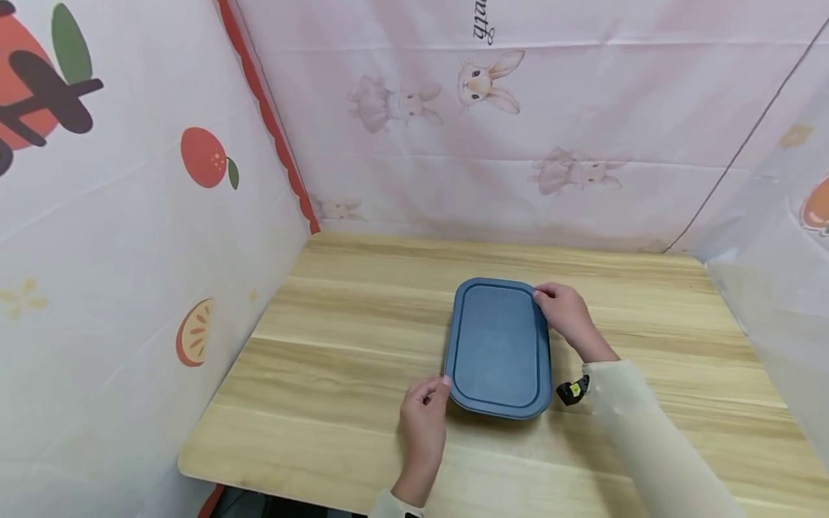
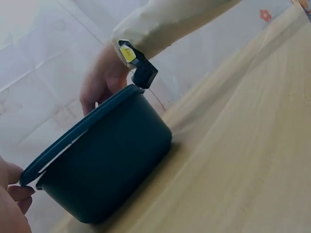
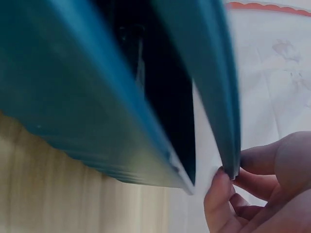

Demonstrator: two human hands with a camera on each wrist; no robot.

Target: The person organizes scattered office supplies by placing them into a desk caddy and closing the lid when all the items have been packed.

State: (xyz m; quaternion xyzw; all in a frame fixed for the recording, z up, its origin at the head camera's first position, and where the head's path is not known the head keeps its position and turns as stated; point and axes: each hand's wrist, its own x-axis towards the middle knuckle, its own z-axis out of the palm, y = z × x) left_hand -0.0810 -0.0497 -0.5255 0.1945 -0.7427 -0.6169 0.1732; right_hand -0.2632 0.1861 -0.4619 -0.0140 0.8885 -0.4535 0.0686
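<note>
A rectangular blue-grey lid (image 1: 499, 349) with rounded corners sits over a deep box (image 2: 112, 162) of the same colour on the table. My left hand (image 1: 424, 421) pinches the lid's edge at its near left corner. At the far right corner my right hand (image 1: 570, 316) pinches the rim between thumb and fingers. In the right wrist view a wide gap parts the lid from the box wall on that side. The left wrist view shows a thin gap near the left hand. Something indistinct shows in the box's dark inside.
A pale wood-grain table (image 1: 343, 309) bears the box. White cloth with fruit prints (image 1: 204, 158) hangs at the left, pink cloth with rabbit prints (image 1: 479, 83) behind, and more white cloth (image 1: 777, 302) at the right. A small black camera (image 1: 573, 391) is on my right wrist.
</note>
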